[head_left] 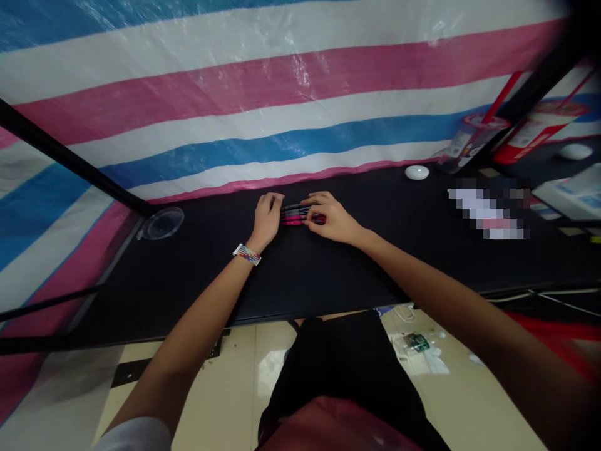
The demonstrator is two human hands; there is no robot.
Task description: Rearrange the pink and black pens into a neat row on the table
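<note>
Several slim pens [293,217], some black or grey and some pink-red, lie side by side on the black table [328,275]. At their left ends my left hand [267,219] is closed, with bent fingers pressed together against the pens. A patterned band [247,254] circles that wrist. Over the right part of the row, my right hand [331,217] curls its thumb and forefinger onto the pens. It covers much of their right ends, though a red tip shows through the finger gap.
A clear round lid [162,223] lies at the table's left. Toward the back right are a white rounded object [417,172], a cup with a red straw [474,141] and a red-and-white cup [535,131]. A striped sheet [282,113] hangs behind; black poles frame both sides.
</note>
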